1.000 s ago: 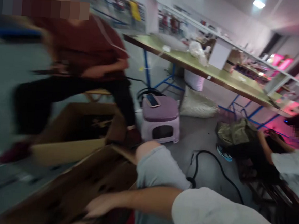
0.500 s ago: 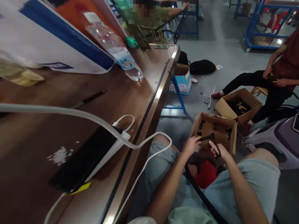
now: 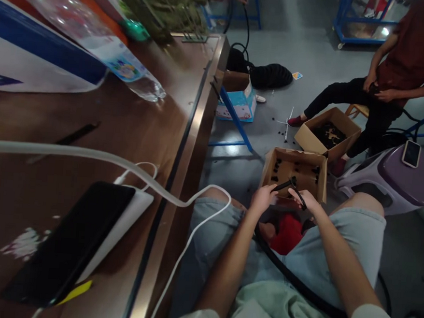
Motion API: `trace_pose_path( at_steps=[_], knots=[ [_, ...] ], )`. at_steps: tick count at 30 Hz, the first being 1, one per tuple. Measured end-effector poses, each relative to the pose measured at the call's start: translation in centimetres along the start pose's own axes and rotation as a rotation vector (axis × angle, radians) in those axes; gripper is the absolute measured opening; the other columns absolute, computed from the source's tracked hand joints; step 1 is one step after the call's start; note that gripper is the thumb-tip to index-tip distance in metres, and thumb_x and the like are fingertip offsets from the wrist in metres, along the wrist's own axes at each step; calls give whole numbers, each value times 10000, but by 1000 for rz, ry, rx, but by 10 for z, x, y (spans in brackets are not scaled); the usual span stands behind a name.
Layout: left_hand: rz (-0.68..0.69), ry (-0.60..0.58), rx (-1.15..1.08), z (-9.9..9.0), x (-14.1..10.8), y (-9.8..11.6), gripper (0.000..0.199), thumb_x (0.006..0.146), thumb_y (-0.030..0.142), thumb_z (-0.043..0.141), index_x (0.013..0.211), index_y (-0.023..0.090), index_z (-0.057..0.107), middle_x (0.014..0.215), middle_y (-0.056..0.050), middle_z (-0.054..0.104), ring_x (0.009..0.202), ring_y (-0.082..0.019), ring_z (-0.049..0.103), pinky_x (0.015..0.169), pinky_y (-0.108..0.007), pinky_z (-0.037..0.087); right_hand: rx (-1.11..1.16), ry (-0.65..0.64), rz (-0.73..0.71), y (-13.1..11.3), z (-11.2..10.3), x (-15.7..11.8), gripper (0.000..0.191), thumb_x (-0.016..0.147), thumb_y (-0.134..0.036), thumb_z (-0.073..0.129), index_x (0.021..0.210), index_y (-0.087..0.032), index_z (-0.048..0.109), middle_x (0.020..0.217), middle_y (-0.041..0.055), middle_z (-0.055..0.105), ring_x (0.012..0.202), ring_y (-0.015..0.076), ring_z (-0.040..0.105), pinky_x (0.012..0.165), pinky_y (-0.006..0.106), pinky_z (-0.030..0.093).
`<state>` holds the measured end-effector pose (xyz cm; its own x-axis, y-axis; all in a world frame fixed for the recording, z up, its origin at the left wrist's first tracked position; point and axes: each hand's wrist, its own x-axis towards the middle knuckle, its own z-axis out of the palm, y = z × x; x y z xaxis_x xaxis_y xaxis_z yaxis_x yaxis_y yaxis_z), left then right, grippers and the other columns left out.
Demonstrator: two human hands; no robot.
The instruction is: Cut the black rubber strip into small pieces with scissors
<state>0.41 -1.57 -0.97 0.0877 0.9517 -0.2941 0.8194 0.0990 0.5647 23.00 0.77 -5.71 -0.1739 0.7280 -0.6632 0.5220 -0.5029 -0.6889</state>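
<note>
My left hand (image 3: 263,198) is closed around a black cable (image 3: 282,185) close to its end, above an open cardboard box. My right hand (image 3: 308,201) is closed on a thin curved black part that meets the cable at a small dark joint; I cannot make out exactly what this part is. A thick black length (image 3: 284,267), seemingly the same cable, runs from below my left hand across my lap. The cardboard box (image 3: 269,167) stands just beyond my knees, with several small black pieces along its inner walls. Something red (image 3: 287,234) shows between my legs.
To the left, a brown table (image 3: 127,129) bears a black phone (image 3: 71,241), a plastic bottle (image 3: 124,65) and a white cord (image 3: 208,217) hanging over its edge. A seated person (image 3: 396,70) is at the right, behind another box (image 3: 311,137) and a purple-topped stool (image 3: 421,173) with a phone.
My view has shifted, so the table, boxes and hands appear further left and higher. Both hands keep their hold on the black pieces, with little visible movement between them.
</note>
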Motion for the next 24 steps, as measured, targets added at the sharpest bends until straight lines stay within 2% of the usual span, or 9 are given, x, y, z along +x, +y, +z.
trace_pose_path(
  at_steps=[5, 10, 15, 21, 24],
  knots=[
    [24, -9, -27, -2, 0, 1, 390, 1015, 286, 589, 1385, 214, 689, 1315, -127, 733, 1193, -276, 695, 1005, -324, 524, 33, 11, -115, -4, -1, -4, 634, 861, -799, 606, 793, -170, 649, 658, 33, 657, 575, 135, 589, 540, 223, 445],
    [-21, -8, -7, -1, -1, -4, 406, 1027, 323, 563, 1404, 221, 676, 1333, -139, 727, 1182, -301, 705, 973, -346, 538, -75, 24, -80, -8, -6, -11, 644, 807, -812, 653, 667, -185, 609, 545, 16, 576, 491, 146, 549, 494, 247, 396],
    [-14, 1, -42, 1, 1, -10, 411, 1043, 317, 517, 1416, 222, 661, 1341, -140, 725, 1208, -290, 700, 977, -339, 536, -94, 57, -231, -8, -4, -11, 605, 818, -792, 649, 794, -187, 648, 699, 22, 670, 657, 163, 619, 582, 228, 432],
    [-38, -4, -49, 4, 3, -14, 385, 1044, 291, 497, 1385, 256, 673, 1353, -125, 722, 1194, -265, 707, 976, -331, 532, -91, 2, -147, -4, -6, -11, 648, 823, -826, 614, 655, -201, 580, 509, -23, 524, 476, 138, 528, 494, 244, 374],
    [-43, 5, -68, 4, 3, -13, 388, 1047, 297, 483, 1381, 243, 673, 1354, -140, 719, 1195, -269, 705, 968, -336, 531, -36, 11, -221, -2, -5, -9, 625, 819, -808, 645, 737, -188, 622, 581, -21, 581, 533, 130, 553, 522, 229, 397]
  ],
)
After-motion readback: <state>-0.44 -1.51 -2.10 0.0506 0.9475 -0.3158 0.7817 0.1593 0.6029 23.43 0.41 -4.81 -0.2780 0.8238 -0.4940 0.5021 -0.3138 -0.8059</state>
